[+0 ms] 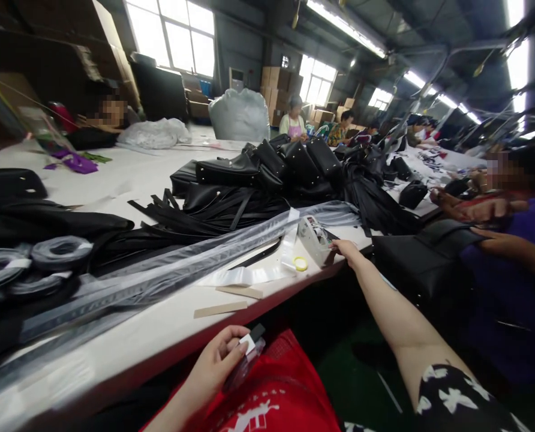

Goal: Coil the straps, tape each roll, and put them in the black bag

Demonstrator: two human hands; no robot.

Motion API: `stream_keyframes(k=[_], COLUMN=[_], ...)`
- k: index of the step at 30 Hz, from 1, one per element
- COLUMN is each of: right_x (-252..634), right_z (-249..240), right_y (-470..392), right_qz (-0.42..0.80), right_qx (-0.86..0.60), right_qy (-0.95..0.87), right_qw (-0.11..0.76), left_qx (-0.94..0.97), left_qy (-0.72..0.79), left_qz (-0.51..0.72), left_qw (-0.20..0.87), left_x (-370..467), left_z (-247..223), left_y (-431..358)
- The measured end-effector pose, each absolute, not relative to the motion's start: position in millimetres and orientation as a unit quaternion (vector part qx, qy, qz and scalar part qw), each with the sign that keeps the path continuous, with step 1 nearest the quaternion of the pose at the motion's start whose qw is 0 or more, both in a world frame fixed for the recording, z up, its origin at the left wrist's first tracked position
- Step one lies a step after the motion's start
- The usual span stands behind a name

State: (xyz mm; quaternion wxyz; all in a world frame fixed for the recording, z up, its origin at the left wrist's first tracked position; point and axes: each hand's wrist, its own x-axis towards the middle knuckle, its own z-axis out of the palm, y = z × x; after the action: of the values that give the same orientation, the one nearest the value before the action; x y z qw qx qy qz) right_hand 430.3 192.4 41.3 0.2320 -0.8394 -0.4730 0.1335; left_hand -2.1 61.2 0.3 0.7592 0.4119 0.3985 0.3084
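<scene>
My left hand (pixel 220 360) is closed in front of the red apron, below the table edge. Its fingers and thumb grip a dark strap bundle (pixel 257 333) with a white band around it, partly wrapped in clear plastic. My right hand (pixel 346 251) reaches out to a grey tape dispenser (pixel 315 243) at the table's edge. Its fingers are pinched together at the dispenser's right side; what lies between them is too small to make out. A yellow ring (pixel 300 264) and a strip of clear film (pixel 258 276) lie just left of the dispenser.
Long plastic-wrapped straps (pixel 182 258) run along the white table (pixel 128 354). Behind them are piled black bags (pixel 231 171) and loose black straps (pixel 218 210). Coiled straps (pixel 60 251) lie at left. A co-worker in purple (pixel 514 264) handles a black bag (pixel 411 258) close on the right.
</scene>
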Motion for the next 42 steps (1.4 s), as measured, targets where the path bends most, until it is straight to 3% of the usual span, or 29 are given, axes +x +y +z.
stream_keyframes(k=[9, 21, 31, 42], right_x=[445.0, 392.9, 196.7, 173.0], right_z=[16.5, 9.9, 26.3, 18.6], right_y=[152.0, 127.0, 64.1, 67.4], right_qz=[0.197, 0.313, 0.546, 0.568], right_qx=[-0.809, -0.801, -0.505, -0.541], right_qy=[-0.409, -0.401, -0.557, -0.524], right_qw=[0.374, 0.316, 0.369, 0.333], left_qx=[0.410, 0.430, 0.418, 0.510], left_qy=[0.409, 0.390, 0.427, 0.439], left_qz=[0.347, 0.370, 0.418, 0.434], left_qw=[0.738, 0.725, 0.684, 0.599], left_x=[-1.7, 6.7, 15.0, 8.2], left_z=[12.4, 23.1, 11.3, -3.5], left_y=[62.5, 70.2, 69.7, 64.1])
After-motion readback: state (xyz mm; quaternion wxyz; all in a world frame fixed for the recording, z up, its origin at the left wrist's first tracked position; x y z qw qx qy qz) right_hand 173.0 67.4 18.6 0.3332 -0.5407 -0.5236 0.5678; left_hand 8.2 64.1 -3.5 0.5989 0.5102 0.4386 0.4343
